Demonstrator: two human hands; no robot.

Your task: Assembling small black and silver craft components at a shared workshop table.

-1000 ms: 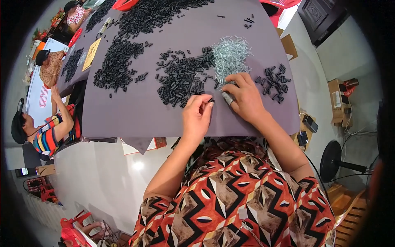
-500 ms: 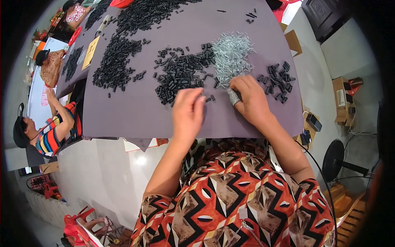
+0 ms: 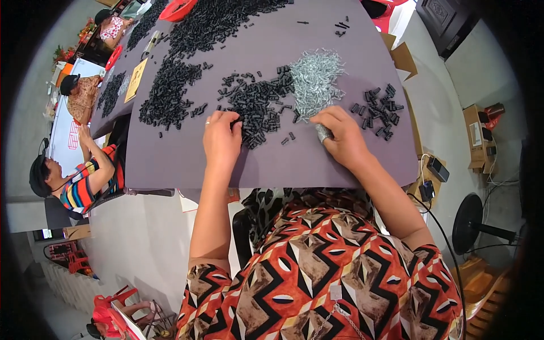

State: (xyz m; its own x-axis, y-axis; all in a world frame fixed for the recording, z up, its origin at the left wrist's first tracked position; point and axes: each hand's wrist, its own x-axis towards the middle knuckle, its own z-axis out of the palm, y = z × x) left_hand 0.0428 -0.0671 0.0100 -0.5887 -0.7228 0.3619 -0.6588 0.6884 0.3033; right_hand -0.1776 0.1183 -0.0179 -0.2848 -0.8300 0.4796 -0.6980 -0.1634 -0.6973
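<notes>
My left hand [image 3: 221, 140], with a ring on one finger, is at the left edge of a pile of small black plastic pieces [image 3: 260, 107]. Its thumb and fingers curl together against the pieces, and what lies between the tips is hidden. At the near end of a heap of thin silvery metal pins [image 3: 316, 76], my right hand [image 3: 344, 139] has its fingertips pinched. Too little shows there to tell what is in the pinch. Grey wrapping covers its thumb [image 3: 323, 132]. Two loose black pieces [image 3: 289, 137] lie between the hands.
A smaller group of black pieces [image 3: 378, 110] lies right of my right hand. More black piles [image 3: 170, 93] spread over the left and far table [image 3: 272, 170], with a red basin [image 3: 177, 9] at the back. A person in a striped top [image 3: 93, 175] sits at the left.
My left hand has moved left, from beside the near side of the black pile to its left edge. My right hand stays pinched at the metal pins. The view has shifted slightly.
</notes>
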